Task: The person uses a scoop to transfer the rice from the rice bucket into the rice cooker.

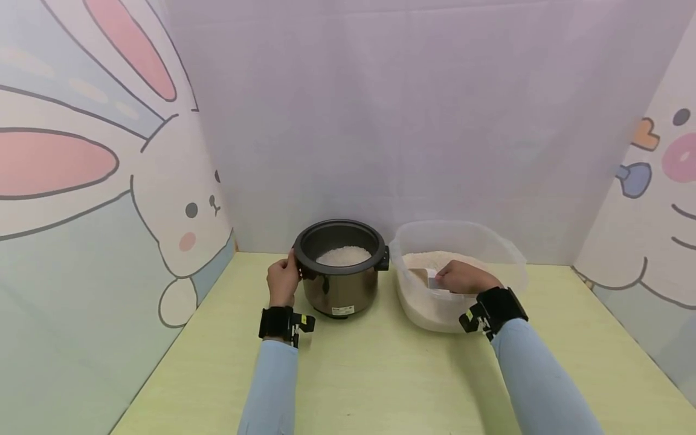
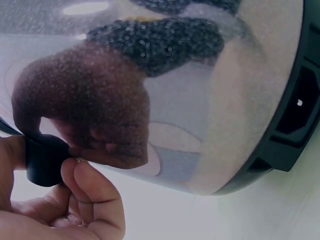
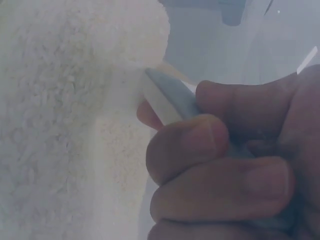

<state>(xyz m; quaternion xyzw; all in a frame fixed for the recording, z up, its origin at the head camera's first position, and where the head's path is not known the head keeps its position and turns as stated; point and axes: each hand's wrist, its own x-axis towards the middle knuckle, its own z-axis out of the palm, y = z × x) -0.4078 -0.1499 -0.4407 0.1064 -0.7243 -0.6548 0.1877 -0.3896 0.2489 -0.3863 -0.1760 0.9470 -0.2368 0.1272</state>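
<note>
A dark rice cooker (image 1: pixel 339 293) without a lid stands at the back of the table, white rice (image 1: pixel 344 257) showing inside its pot. My left hand (image 1: pixel 283 281) grips the cooker's black side handle (image 2: pixel 47 165), thumb and fingers curled about it. To the right of the cooker is a translucent plastic tub (image 1: pixel 513 260) with rice (image 1: pixel 443 258) in it. Reaching inside, my right hand (image 1: pixel 467 279) holds a white scoop (image 1: pixel 433 279) by its handle. The right wrist view shows fingers (image 3: pixel 215 195) wrapped round that handle, close by the rice.
The pale yellow-green table (image 1: pixel 370 386) runs back to a plain lilac curtain (image 1: pixel 348 121). Printed cartoon panels form the left wall (image 1: pixel 65 290) and right wall (image 1: pixel 641 241). A second black handle (image 1: pixel 383 258) juts from the cooker toward the tub.
</note>
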